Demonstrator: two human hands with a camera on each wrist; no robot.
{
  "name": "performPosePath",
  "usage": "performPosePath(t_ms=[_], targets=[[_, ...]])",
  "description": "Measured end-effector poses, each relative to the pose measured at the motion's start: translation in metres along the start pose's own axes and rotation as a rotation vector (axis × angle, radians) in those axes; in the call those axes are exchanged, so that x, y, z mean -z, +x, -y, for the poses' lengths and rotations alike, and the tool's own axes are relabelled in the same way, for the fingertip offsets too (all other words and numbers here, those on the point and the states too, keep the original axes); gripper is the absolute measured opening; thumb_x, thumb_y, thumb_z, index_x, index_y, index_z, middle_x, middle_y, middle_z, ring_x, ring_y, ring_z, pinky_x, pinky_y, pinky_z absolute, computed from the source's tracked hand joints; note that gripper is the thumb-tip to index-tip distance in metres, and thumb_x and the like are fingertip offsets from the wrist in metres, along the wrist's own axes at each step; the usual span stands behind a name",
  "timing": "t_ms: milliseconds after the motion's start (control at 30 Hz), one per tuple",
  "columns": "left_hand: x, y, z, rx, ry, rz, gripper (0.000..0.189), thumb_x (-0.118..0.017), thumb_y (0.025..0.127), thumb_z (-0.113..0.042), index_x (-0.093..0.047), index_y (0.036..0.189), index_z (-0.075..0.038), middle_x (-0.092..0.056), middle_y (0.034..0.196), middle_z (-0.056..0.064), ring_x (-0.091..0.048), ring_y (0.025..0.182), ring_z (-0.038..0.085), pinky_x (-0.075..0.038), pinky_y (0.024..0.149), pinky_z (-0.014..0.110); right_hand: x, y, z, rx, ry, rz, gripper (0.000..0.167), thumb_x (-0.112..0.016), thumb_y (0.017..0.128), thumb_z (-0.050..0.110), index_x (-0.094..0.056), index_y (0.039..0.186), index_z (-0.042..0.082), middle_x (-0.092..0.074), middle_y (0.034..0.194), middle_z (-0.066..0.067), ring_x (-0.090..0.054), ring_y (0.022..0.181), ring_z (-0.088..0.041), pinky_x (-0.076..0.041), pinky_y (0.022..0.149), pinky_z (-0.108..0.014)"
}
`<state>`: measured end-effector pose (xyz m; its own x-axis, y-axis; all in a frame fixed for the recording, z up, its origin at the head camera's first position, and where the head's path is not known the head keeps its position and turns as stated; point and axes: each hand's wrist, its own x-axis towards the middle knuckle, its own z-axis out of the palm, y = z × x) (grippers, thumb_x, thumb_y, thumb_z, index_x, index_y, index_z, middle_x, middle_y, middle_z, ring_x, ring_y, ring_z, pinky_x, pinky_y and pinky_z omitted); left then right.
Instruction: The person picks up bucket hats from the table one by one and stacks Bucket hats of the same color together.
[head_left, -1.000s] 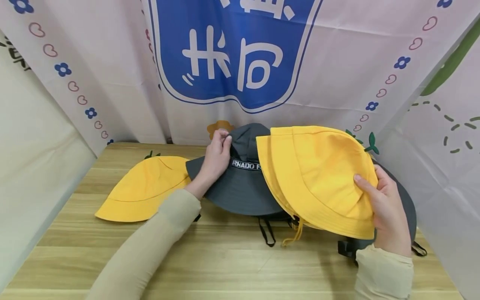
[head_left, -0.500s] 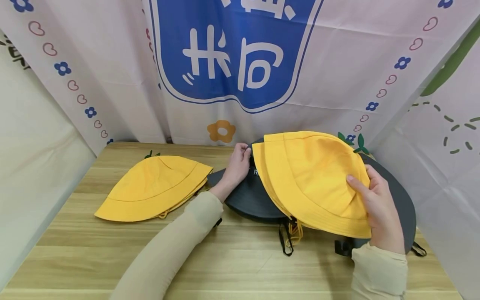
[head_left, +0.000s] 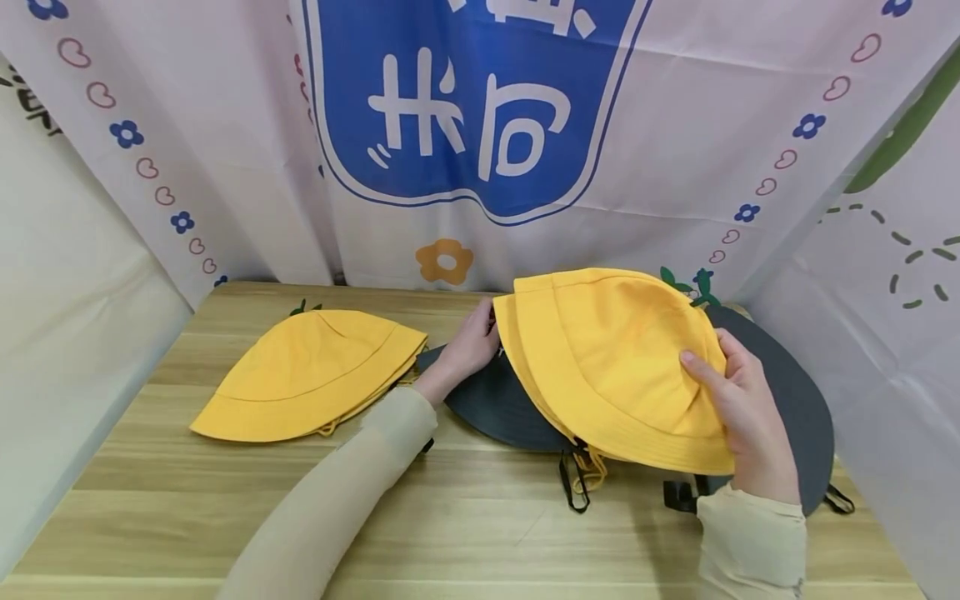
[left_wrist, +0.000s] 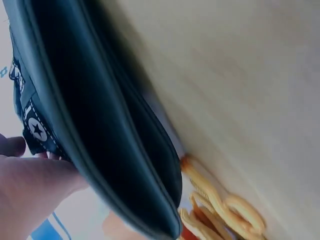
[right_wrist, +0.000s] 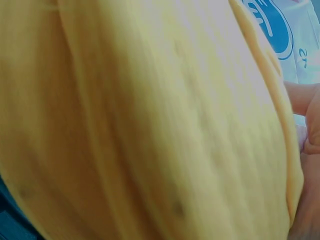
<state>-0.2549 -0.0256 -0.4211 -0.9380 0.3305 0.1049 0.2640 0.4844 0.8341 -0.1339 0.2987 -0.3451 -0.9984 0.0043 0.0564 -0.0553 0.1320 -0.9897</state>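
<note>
In the head view my right hand (head_left: 753, 408) grips the crown of a yellow bucket hat (head_left: 630, 367), thumb on the near side, with a second yellow brim layered under it. Green sprouts stick up from the top. My left hand (head_left: 468, 346) holds a dark grey bucket hat (head_left: 498, 400) by its crown, partly hidden behind the yellow hats. The left wrist view shows this hat's layered brim (left_wrist: 110, 130) and its lettered band (left_wrist: 36, 127) close to the fingers. Yellow cloth (right_wrist: 175, 125) fills most of the right wrist view.
Several layered yellow bucket hats (head_left: 307, 375) lie at the left of the wooden table (head_left: 480, 533). Another dark grey hat (head_left: 798, 400) lies at the right, behind my right hand. Black straps (head_left: 573, 483) and yellow cords (head_left: 592, 471) hang in front. A printed curtain (head_left: 660, 150) stands behind.
My left hand has moved right and down with the dark grey hat, to behind the yellow hats. My right hand has shifted slightly left with the yellow hats. The left yellow hats are more exposed.
</note>
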Motion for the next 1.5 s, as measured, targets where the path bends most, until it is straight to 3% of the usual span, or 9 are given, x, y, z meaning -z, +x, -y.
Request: performPosePath(t_ms=[100, 233, 367, 533, 833, 1133, 1367, 1500], targets=[[0.009, -0.008, 0.0, 0.007, 0.043, 0.028, 0.033, -0.038, 0.109, -0.024, -0.044, 0.136, -0.006, -0.057, 0.133, 0.016, -0.059, 0.118, 0.029, -0.05, 0.098, 0.043, -0.002, 0.001, 0.0, -0.006, 0.01, 0.015, 0.02, -0.063, 0.099, 0.018, -0.054, 0.116, 0.016, -0.065, 0.09, 0.006, -0.068, 0.073, -0.008, -0.059, 0.063, -0.022], [0.025, -0.023, 0.006, -0.01, 0.154, -0.011, 0.041, -0.044, 0.108, -0.03, -0.044, 0.144, -0.01, -0.054, 0.145, 0.014, -0.051, 0.136, 0.029, -0.045, 0.11, 0.047, -0.006, 0.001, 0.001, -0.017, 0.001, 0.026, 0.022, -0.063, 0.099, 0.018, -0.054, 0.118, 0.017, -0.064, 0.091, 0.006, -0.068, 0.073, -0.008, -0.059, 0.065, -0.022], [0.045, -0.037, 0.017, -0.077, 0.295, -0.081, 0.042, -0.051, 0.105, -0.031, -0.051, 0.141, -0.009, -0.059, 0.14, 0.013, -0.055, 0.13, 0.032, -0.046, 0.107, 0.049, -0.007, 0.001, 0.001, -0.013, -0.016, 0.038, 0.023, -0.062, 0.099, 0.019, -0.053, 0.12, 0.017, -0.064, 0.093, 0.005, -0.068, 0.074, -0.009, -0.059, 0.066, -0.022], [0.07, -0.057, 0.028, -0.09, 0.398, -0.133, 0.04, -0.055, 0.103, -0.027, -0.055, 0.138, -0.008, -0.063, 0.136, 0.013, -0.059, 0.125, 0.032, -0.045, 0.105, 0.052, -0.007, 0.002, 0.0, -0.02, -0.034, 0.048, 0.023, -0.062, 0.1, 0.02, -0.053, 0.121, 0.019, -0.064, 0.094, 0.006, -0.069, 0.075, -0.009, -0.06, 0.066, -0.023], [0.123, -0.092, 0.055, 0.082, 0.322, -0.123, 0.045, -0.049, 0.106, -0.028, -0.046, 0.145, -0.006, -0.051, 0.146, 0.018, -0.051, 0.129, 0.038, -0.044, 0.104, 0.057, -0.011, 0.002, 0.0, -0.052, -0.077, 0.057, 0.023, -0.061, 0.1, 0.024, -0.052, 0.122, 0.021, -0.064, 0.095, 0.007, -0.069, 0.076, -0.009, -0.06, 0.067, -0.023], [0.173, -0.12, 0.08, 0.278, 0.495, -0.13, 0.065, -0.051, 0.104, -0.03, -0.026, 0.154, 0.003, -0.031, 0.153, 0.036, -0.026, 0.139, 0.058, -0.022, 0.111, 0.073, -0.021, 0.003, 0.001, -0.063, -0.191, 0.078, 0.035, -0.058, 0.102, 0.029, -0.048, 0.133, 0.018, -0.064, 0.1, 0.009, -0.07, 0.08, -0.009, -0.061, 0.071, -0.026], [0.195, -0.132, 0.096, 0.464, 0.588, -0.086, 0.08, -0.048, 0.103, -0.036, -0.01, 0.154, 0.013, -0.024, 0.149, 0.045, -0.028, 0.133, 0.064, -0.026, 0.107, 0.074, -0.033, 0.006, 0.0, -0.068, -0.235, 0.12, 0.035, -0.056, 0.103, 0.029, -0.047, 0.131, 0.011, -0.063, 0.099, 0.005, -0.07, 0.08, -0.012, -0.061, 0.072, -0.029], [0.199, -0.136, 0.1, 0.511, 0.592, -0.089, 0.08, -0.049, 0.103, -0.034, -0.01, 0.153, 0.014, -0.025, 0.145, 0.048, -0.032, 0.127, 0.066, -0.032, 0.105, 0.073, -0.04, 0.008, -0.001, -0.063, -0.255, 0.138, 0.037, -0.056, 0.103, 0.028, -0.046, 0.131, 0.006, -0.063, 0.099, 0.002, -0.069, 0.077, -0.013, -0.061, 0.07, -0.029]])
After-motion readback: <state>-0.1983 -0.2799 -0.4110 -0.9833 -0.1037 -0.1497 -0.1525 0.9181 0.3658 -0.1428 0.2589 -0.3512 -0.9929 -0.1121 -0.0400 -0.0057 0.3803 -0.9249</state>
